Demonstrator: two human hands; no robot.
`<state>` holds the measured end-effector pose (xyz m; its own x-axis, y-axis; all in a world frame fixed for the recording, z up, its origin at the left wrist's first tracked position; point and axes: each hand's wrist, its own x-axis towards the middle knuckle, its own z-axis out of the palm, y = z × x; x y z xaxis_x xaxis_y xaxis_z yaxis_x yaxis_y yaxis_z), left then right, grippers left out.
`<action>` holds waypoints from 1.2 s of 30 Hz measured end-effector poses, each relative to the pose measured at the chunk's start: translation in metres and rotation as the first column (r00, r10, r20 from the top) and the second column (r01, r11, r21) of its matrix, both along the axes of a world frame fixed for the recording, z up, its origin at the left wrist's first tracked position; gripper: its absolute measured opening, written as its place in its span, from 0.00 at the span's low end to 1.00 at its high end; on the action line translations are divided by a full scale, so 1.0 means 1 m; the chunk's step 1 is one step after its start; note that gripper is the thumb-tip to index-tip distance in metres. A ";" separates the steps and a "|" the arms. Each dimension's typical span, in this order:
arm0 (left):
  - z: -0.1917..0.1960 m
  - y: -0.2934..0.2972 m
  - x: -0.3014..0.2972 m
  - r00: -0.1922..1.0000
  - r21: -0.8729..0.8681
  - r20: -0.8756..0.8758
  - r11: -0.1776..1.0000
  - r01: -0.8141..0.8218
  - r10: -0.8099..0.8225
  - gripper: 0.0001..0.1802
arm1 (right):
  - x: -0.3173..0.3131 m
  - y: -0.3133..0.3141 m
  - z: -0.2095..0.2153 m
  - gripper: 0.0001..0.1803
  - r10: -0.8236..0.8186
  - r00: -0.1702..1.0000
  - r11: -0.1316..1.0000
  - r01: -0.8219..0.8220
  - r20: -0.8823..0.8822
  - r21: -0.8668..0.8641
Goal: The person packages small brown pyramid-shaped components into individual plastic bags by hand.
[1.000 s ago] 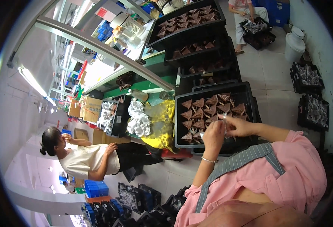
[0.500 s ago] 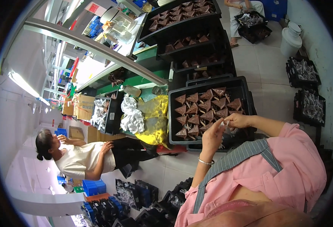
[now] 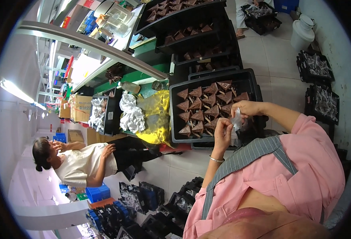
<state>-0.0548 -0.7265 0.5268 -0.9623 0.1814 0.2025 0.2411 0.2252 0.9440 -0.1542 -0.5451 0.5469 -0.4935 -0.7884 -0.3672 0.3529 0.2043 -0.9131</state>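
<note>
clear wrapper [image 3: 237, 119] pinched between left hand [image 3: 222, 133] and right hand [image 3: 247, 108] (over the tray [image 3: 175, 115]).

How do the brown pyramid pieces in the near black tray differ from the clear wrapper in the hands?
The brown pyramid pieces are opaque, dark and pointed; the clear wrapper is see-through, thin and crumpled. The pieces lie loose in rows in the black tray, touched by no hand; the wrapper is pinched between the left hand and right hand, held up over the tray's near edge. There are many pieces, one wrapper. Both are small.
</note>
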 end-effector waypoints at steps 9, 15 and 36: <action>-0.012 0.029 -0.008 0.995 -0.173 -0.005 0.980 -0.097 0.097 0.33 | 0.003 0.008 0.027 0.08 0.291 0.891 0.956 -0.257 -0.350 0.141; -0.023 0.023 -0.020 0.956 0.111 0.291 0.992 -0.064 0.029 0.04 | -0.004 0.015 0.026 0.05 0.420 0.540 0.891 -0.399 -0.729 0.217; -0.028 0.007 -0.015 0.850 0.337 0.489 0.855 -0.394 0.199 0.15 | 0.032 -0.004 -0.005 0.06 -0.286 0.106 0.955 0.108 -0.952 -0.275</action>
<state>-0.0703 -0.7195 0.4993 -0.9601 -0.1328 -0.2461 -0.2152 -0.2109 0.9535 -0.1225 -0.5488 0.5422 -0.5005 -0.5849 0.6383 -0.8431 0.1616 -0.5130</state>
